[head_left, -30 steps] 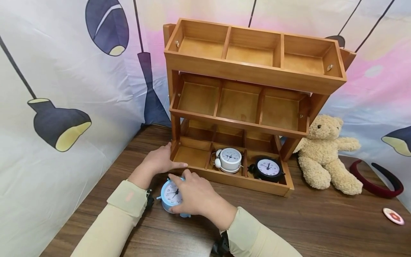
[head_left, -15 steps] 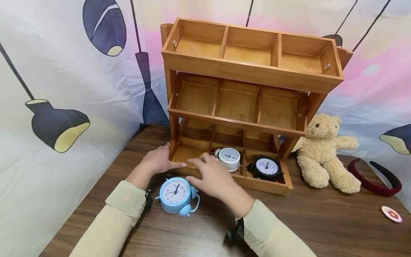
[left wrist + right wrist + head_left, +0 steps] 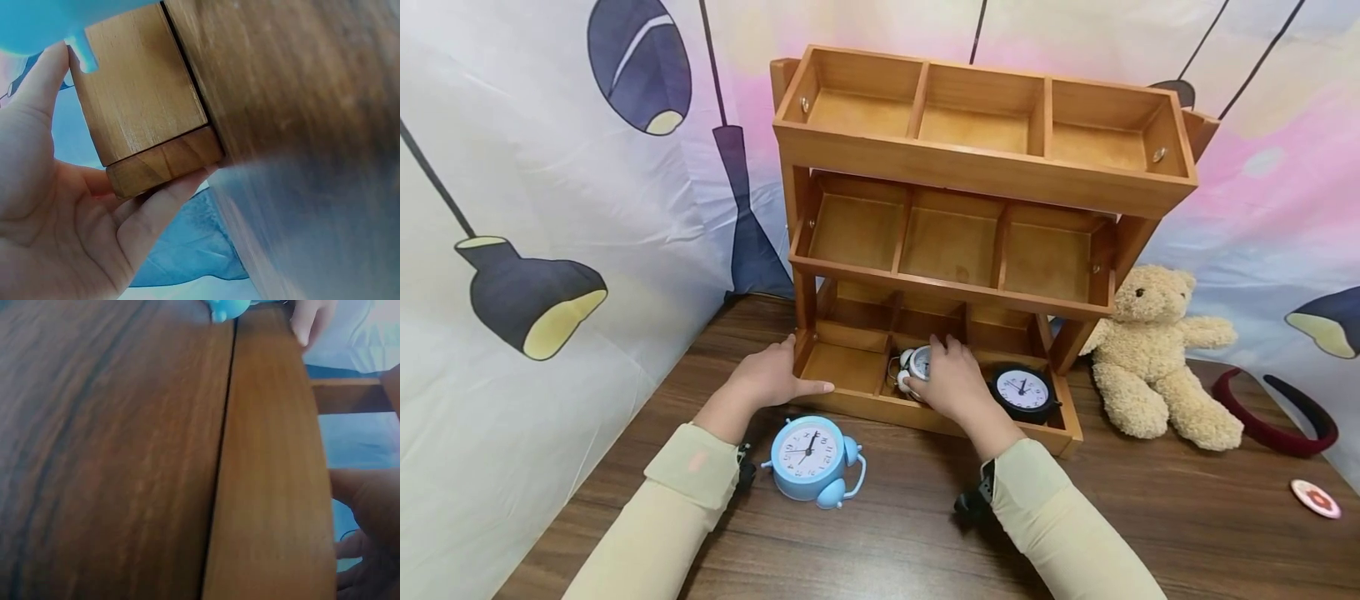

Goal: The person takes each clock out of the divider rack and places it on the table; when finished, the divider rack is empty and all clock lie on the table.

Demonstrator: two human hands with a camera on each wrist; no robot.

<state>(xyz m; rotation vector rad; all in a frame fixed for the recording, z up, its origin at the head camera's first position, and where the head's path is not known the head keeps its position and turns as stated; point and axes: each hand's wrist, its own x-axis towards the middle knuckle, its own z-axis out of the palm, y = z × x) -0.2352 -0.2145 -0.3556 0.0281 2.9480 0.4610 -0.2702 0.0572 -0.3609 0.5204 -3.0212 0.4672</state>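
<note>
A wooden three-tier shelf (image 3: pixel 970 171) stands on the table. My left hand (image 3: pixel 767 375) grips the left end of its bottom tray, thumb along the front edge; in the left wrist view the fingers wrap behind the wooden corner (image 3: pixel 140 87). Over the tray's middle compartment, my right hand (image 3: pixel 955 379) grasps the white alarm clock (image 3: pixel 919 363), covering much of its dial. The right wrist view shows those fingers (image 3: pixel 375 506) behind the front board (image 3: pixel 275 456), with the white clock hidden. A light blue alarm clock (image 3: pixel 808 458) lies face up on the table before the tray.
A black alarm clock (image 3: pixel 1022 390) sits in the tray's right compartment. To the shelf's right are a teddy bear (image 3: pixel 1157 367), a dark red headband (image 3: pixel 1273 433) and a small oval item with a red motif (image 3: pixel 1315 498). A printed cloth (image 3: pixel 647 200) hangs behind.
My right hand has left the blue alarm clock and moved right to the white one in the tray. My left hand has stayed at the tray's left end.
</note>
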